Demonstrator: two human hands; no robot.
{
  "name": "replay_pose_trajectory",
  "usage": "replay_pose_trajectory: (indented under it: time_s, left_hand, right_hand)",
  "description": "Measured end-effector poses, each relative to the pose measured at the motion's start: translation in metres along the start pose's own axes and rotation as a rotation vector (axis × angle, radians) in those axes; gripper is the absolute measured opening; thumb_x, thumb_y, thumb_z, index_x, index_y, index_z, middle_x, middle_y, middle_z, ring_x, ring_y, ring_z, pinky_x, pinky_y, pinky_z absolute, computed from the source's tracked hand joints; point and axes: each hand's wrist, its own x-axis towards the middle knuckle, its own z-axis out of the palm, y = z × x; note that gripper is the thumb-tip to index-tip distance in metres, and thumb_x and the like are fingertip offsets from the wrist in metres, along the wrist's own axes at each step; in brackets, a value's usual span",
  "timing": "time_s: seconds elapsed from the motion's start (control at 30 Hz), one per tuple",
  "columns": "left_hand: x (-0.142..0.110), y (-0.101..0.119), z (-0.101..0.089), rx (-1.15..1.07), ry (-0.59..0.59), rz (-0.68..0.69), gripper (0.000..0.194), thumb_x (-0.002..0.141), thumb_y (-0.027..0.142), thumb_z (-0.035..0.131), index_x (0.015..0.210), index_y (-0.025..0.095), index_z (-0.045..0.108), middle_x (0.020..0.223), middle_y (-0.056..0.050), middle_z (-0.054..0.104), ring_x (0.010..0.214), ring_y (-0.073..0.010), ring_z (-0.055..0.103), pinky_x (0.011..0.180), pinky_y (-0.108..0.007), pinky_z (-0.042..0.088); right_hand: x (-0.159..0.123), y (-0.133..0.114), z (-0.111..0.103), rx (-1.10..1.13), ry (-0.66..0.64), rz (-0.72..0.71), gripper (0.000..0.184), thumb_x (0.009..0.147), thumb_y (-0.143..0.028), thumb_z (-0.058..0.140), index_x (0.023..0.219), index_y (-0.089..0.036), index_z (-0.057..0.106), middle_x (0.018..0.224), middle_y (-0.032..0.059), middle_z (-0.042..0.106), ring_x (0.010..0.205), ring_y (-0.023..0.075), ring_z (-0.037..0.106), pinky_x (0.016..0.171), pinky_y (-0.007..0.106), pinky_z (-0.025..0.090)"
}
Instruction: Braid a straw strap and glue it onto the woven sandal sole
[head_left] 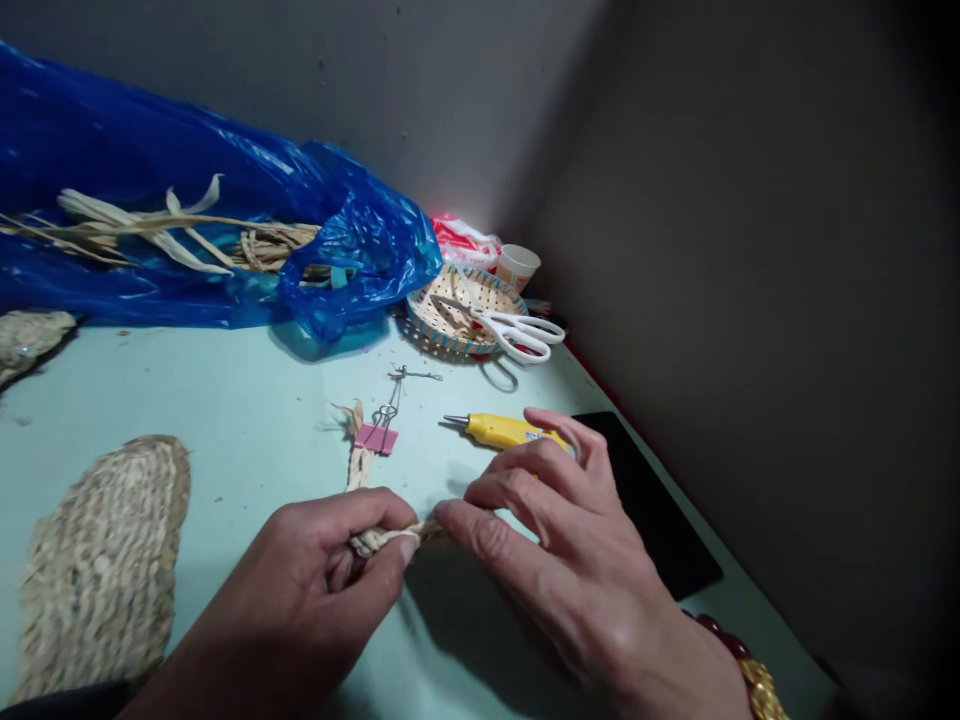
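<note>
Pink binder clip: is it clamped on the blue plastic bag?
No, the pink binder clip grips the top of the pale braided strip, apart from the blue plastic bag.

On the table (247,420), a bag (247,160) lies at the back left against the wall (375,70), with husks (277,245) in its opening. A basket (450,335) sits just right of it, scissors (517,335) resting across its rim; a packet (465,240) and a cup (519,262) stand behind. One sole (105,570) lies front left, another woven piece (30,340) beyond it at the edge of view. Centrally, a clip (376,438) grips a braid (360,468) before a pin (420,376). Right of the clip lies a tool (499,430), then a panel (652,510).
</note>
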Motion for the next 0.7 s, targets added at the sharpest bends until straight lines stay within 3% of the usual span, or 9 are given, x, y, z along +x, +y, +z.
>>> replay_pose_trajectory:
  time_s: [0.33,0.5,0.7]
  left_hand:
    - [0.000,0.006,0.002,0.063,-0.006,-0.093,0.024,0.068,0.044,0.056,0.060,0.024,0.067,0.056,0.001,0.056,0.055,-0.0152,0.043,0.045,-0.023,0.020]
    - [0.002,0.008,0.000,0.047,0.000,-0.163,0.026,0.068,0.046,0.055,0.060,0.025,0.067,0.057,0.002,0.053,0.055,-0.0145,0.041,0.045,-0.024,0.021]
    - [0.002,0.004,-0.002,0.049,0.018,-0.155,0.025,0.069,0.048,0.058,0.063,0.026,0.069,0.065,0.001,0.060,0.064,-0.0173,0.047,0.045,-0.023,0.021]
  right_hand:
    - [-0.004,-0.007,-0.001,-0.035,-0.006,-0.027,0.032,0.096,-0.009,0.043,0.078,-0.011,0.070,0.074,0.0025,0.068,0.076,0.0152,0.059,0.110,0.044,0.031]
    - [-0.011,-0.010,0.003,-0.066,0.079,-0.114,0.022,0.093,-0.007,0.051,0.090,-0.008,0.073,0.077,0.0026,0.072,0.082,0.0138,0.061,0.112,0.041,0.033]
    - [-0.015,-0.004,0.011,-0.037,0.101,-0.126,0.022,0.093,-0.005,0.052,0.086,-0.007,0.073,0.076,0.0034,0.073,0.080,0.0134,0.061,0.111,0.040,0.035]
